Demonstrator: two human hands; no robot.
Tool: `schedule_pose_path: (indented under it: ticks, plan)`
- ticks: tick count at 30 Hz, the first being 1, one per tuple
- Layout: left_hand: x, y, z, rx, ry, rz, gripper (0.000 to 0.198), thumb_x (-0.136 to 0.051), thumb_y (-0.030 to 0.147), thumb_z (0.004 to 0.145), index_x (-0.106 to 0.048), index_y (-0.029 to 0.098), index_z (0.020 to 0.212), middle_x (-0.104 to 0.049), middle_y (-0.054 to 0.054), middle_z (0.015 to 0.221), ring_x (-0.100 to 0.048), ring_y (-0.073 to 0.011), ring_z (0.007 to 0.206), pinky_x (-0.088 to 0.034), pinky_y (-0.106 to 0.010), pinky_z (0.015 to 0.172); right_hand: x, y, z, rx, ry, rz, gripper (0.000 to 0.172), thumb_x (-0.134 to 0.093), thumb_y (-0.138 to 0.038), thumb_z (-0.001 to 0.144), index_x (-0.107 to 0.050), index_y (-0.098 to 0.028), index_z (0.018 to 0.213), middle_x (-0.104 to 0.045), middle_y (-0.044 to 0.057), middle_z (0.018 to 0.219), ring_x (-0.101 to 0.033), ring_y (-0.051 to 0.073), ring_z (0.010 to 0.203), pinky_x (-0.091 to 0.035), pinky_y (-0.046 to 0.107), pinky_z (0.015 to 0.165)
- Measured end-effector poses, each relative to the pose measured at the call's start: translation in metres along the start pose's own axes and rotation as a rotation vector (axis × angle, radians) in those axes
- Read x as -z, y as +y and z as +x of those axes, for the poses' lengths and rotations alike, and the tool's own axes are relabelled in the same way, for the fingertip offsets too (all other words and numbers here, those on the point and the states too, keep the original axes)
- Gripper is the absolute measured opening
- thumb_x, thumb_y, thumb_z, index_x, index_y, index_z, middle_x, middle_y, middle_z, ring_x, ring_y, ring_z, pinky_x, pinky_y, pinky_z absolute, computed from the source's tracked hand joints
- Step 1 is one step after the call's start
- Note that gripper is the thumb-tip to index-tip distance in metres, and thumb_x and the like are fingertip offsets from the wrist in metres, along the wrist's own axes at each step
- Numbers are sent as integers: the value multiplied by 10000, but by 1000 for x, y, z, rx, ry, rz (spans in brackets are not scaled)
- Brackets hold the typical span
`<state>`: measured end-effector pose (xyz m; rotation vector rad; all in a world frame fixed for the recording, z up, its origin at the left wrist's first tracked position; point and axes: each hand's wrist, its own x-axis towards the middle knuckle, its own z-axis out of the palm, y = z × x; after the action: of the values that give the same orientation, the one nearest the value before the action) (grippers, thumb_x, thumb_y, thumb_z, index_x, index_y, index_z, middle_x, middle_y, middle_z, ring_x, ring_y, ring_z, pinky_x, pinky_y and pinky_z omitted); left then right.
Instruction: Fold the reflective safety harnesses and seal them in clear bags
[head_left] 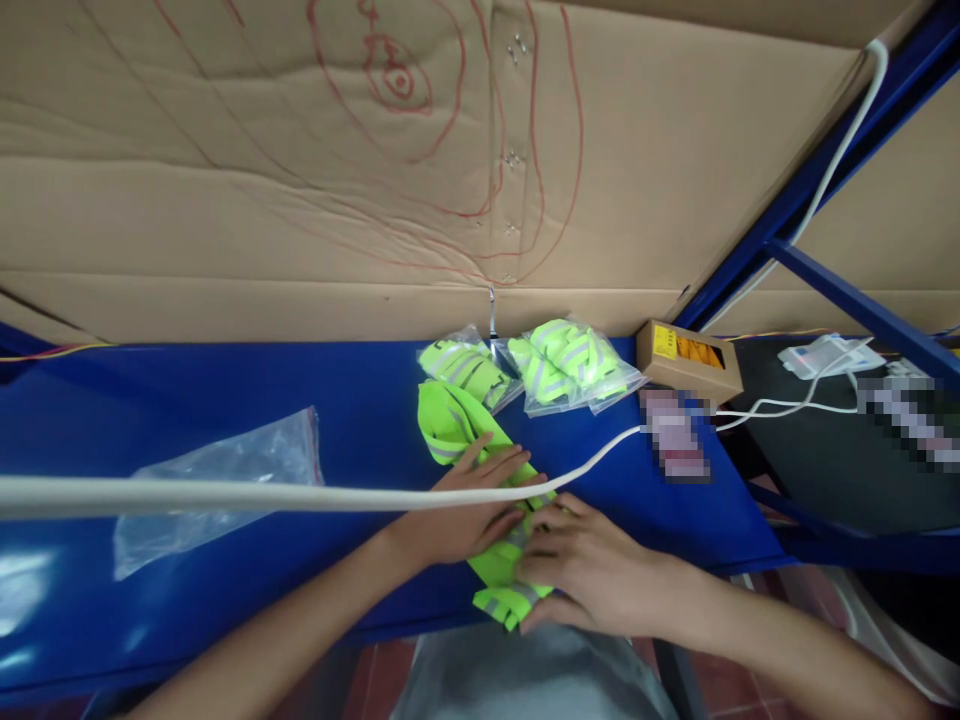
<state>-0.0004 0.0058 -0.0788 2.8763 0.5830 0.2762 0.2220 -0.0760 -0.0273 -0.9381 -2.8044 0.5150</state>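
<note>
While both hands pressed down at the near edge of the blue desk [225,400], the left hand [465,515] lay flat with its fingers spread and extended across a neon-yellow reflective vest [457,425], holding nothing in a grip. The right hand [585,565] rested just beside it, its fingers curled loosely over the folded lower part of the same vest, which overhung the desk's near edge; whether the fingertips pinched the cloth could not be told. A white cable [225,494] ran across the view in front of the hands (it looked thick only because it hung close to the camera). Toward the far edge, against the cardboard sheet [300,200], lay two clear bags of packed vests [555,365], with a small cardboard box [688,360] at the far right corner. An empty clear plastic bag [225,480] lay well apart on the desk's left side.
</note>
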Motion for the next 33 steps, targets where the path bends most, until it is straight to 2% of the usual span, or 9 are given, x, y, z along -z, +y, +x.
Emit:
schedule_pose_path:
  ticks: [4,8,11,15,20,24,27,29,33]
  plan:
    - [-6,-5,0,-22,-35,-28,592,-514,403,1009,-407,208,1558,-445,-161,1592,-366,-321,1511,-173,-587,1268,6,9,31,-14,-30,-45,422,-632,-580,947,-716,-167,968,-722,55,980,-619,204,1053,-403,343,993]
    - [-14,-18,-6,-58,-7,-61,724,-588,522,958,-376,208,1576,-423,-130,1614,-345,-306,1520,-137,-536,1290,-19,19,42,18,191,-146,356,-651,-509,966,-671,-191,1126,-707,62,1149,-590,219,1154,-390,364,1027]
    - [-16,-21,-7,-71,-30,-35,643,-513,456,1003,-353,238,1586,-405,-97,1630,-333,-285,1526,-109,-530,1293,-36,18,28,107,309,-234,340,-572,-476,1023,-660,-192,1187,-709,63,1137,-584,202,1147,-385,357,1059]
    - [-9,-20,-4,-28,-21,19,607,-458,419,1024,-335,247,1593,-418,-99,1621,-317,-287,1532,-60,-559,1289,-41,14,9,128,281,-206,701,-561,-660,955,-561,-120,1402,-642,124,1367,-492,250,1343,-312,409,1199]
    - [4,-22,-3,54,31,116,542,-474,479,1011,-440,341,1535,-495,-83,1567,-344,-351,1506,15,-660,1253,-42,15,6,96,220,-265,586,-593,-520,998,-536,-159,1455,-600,101,1458,-473,223,1405,-264,400,1256]
    - [10,-29,-13,-17,-4,91,538,-478,392,1006,-442,297,1534,-470,-94,1585,-402,-314,1475,-28,-601,1279,-46,16,7,130,246,-300,559,-531,-517,1029,-549,-133,1434,-625,89,1429,-473,225,1405,-241,405,1267]
    - [10,-32,-20,-45,5,42,513,-432,289,1014,-449,287,1527,-470,-66,1589,-407,-254,1480,-96,-507,1297,-50,15,6,138,257,-264,552,-480,-554,1039,-591,-125,1370,-672,96,1353,-519,224,1354,-284,401,1236]
    - [8,-31,-21,-16,23,35,507,-416,276,1027,-442,289,1533,-462,-59,1596,-388,-246,1496,-115,-489,1298,-52,13,5,139,262,-232,571,-460,-597,1031,-622,-126,1310,-708,104,1273,-580,235,1270,-371,403,1162]
    - [4,-26,-18,6,56,36,498,-408,287,1047,-427,295,1545,-433,-67,1616,-369,-248,1514,-80,-520,1306,-42,7,12,67,221,-195,569,-449,-662,1005,-687,-152,1085,-759,82,964,-695,229,912,-504,354,830]
